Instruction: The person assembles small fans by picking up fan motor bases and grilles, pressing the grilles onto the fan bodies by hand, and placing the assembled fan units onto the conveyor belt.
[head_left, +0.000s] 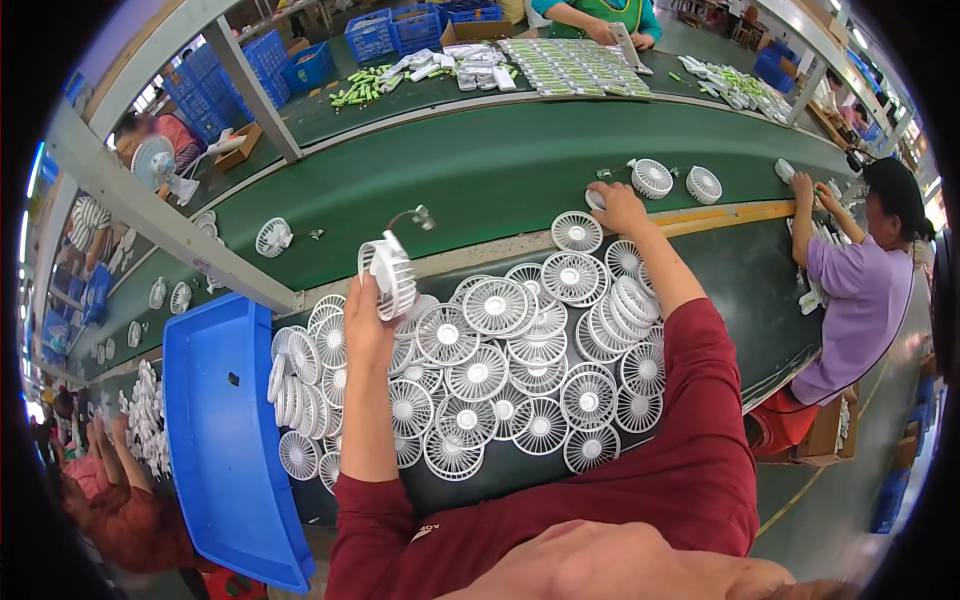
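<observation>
My left hand [366, 328] is closed round a white fan head [390, 280], holding it above the left part of a heap of round white fan grilles [477, 372]. A wire with a small circuit board [424, 217] sticks up from that fan head. My right hand [622, 209] reaches to the near edge of the green conveyor belt [440, 180]. Its fingers are closed on another white fan head [596, 199], mostly hidden by the hand. Just beyond it, two more fan heads [652, 178] sit on the belt.
A blue plastic tray [215, 440] stands left of the grilles, beside a metal post [170, 215]. More fan heads [273, 238] lie along the belt at left. A co-worker in a purple shirt [862, 285] works at right. Green-and-white parts [575, 68] cover the far bench.
</observation>
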